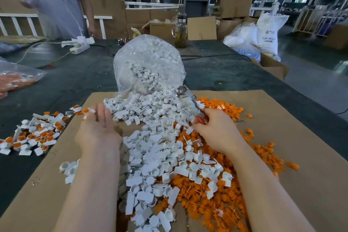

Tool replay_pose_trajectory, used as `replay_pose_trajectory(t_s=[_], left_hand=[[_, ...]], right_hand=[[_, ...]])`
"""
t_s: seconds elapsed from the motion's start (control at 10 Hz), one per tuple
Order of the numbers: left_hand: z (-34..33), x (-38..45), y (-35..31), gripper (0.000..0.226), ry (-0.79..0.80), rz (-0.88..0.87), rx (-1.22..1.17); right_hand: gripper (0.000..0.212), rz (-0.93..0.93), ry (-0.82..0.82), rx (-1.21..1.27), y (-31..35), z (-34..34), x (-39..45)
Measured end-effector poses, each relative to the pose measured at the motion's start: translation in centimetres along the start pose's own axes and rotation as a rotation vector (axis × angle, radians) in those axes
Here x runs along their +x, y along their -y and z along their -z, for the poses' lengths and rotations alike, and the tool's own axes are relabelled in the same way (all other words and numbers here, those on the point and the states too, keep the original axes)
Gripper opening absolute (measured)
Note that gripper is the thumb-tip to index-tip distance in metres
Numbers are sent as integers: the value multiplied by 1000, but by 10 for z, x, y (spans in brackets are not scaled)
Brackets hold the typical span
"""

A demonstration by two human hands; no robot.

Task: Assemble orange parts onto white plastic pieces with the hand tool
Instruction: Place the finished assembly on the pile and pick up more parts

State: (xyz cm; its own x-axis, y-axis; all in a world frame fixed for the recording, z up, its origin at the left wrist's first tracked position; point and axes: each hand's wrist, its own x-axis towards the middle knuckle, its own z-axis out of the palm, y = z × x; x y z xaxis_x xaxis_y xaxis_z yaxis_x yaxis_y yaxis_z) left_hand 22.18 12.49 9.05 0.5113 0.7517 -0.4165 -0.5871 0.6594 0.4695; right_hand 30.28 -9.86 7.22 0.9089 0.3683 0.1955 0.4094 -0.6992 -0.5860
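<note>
Flat brown corrugated cardboard covers the dark table, heaped with small white moulded plastic pieces beside ribbed orange caps. Left hand lies palm-up, fingers relaxed — right hand clenches a red-handled metal tool.

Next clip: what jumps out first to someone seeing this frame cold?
The big spill of white plastic pieces down the middle of the cardboard sheet, pouring from a clear bag, with loose orange parts heaped along its right side. Next, the two bare hands above it: the right hand grips a red-handled hand tool, and the left hand reaches toward the finished orange-and-white pieces at far left.
</note>
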Motion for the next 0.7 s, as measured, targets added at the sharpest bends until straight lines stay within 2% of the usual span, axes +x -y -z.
replay_pose_trajectory(t_s=[0.1,0.2,0.3,0.4,0.5,0.6,0.7], left_hand=[[9,9,-1,38,-16,-8,-190],[17,-13,1,40,-35,-100,227],[15,5,-9,34,-72,-47,64],[1,0,-8,22,-62,-43,231],[-4,-4,4,11,137,-24,744],[-2,-16,20,12,396,-165,1199],[0,-21,34,19,630,-279,1541]], right_hand=[[26,-45,-18,-45,-4,0,2],[29,-59,-11,-75,-6,0,3],[31,-78,-1,-117,-9,0,3],[31,-80,29,-147,-10,0,3],[32,-70,39,-185,-8,-3,2],[32,-74,46,-256,-6,-7,2],[33,-87,39,-286,-4,-9,2]])
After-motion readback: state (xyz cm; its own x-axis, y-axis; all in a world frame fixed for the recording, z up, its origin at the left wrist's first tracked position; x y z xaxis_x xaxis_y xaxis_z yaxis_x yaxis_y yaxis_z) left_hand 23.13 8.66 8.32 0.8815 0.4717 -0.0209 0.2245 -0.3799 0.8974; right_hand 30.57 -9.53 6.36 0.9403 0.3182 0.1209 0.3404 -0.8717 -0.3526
